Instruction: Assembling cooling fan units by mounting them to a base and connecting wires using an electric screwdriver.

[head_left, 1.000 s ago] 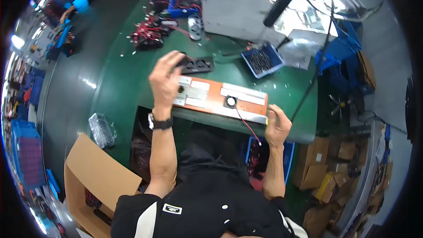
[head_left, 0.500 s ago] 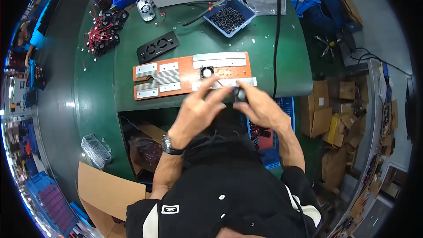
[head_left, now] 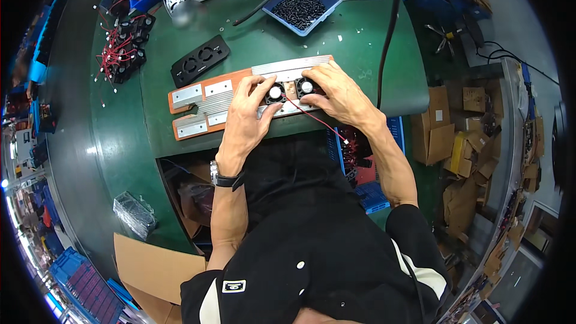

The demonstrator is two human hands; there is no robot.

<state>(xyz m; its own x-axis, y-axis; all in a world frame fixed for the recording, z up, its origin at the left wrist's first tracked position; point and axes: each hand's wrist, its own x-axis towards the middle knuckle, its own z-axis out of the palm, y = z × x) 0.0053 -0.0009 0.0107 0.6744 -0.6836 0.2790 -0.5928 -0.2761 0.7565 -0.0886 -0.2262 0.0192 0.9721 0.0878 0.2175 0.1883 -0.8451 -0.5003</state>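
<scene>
Two small black cooling fans with pale hubs sit side by side on an orange jig board [head_left: 243, 77] fitted with ribbed metal plates. My left hand [head_left: 243, 114] pinches the left fan [head_left: 275, 92] between thumb and fingers at its edges. Likewise, my right hand [head_left: 343, 99] grips the right fan [head_left: 306, 86], covering its right side. A red fan lead [head_left: 324, 125] runs from between the fans over the board's near edge, ending in a white plug. Just beyond the jig lies a black panel [head_left: 201, 60] with two round grilles.
A blue bin [head_left: 329, 13] of black screws stands at the back, with pliers [head_left: 255, 11] beside it. More red-wired fans [head_left: 123, 51] are heaped at far left. A black cable [head_left: 393, 36] hangs down on the right. Below the bench's edge is a blue crate [head_left: 373, 197].
My right hand has brought a fan down onto the jig, beside the other. My left hand has moved onto the left fan. The view has shifted slightly.
</scene>
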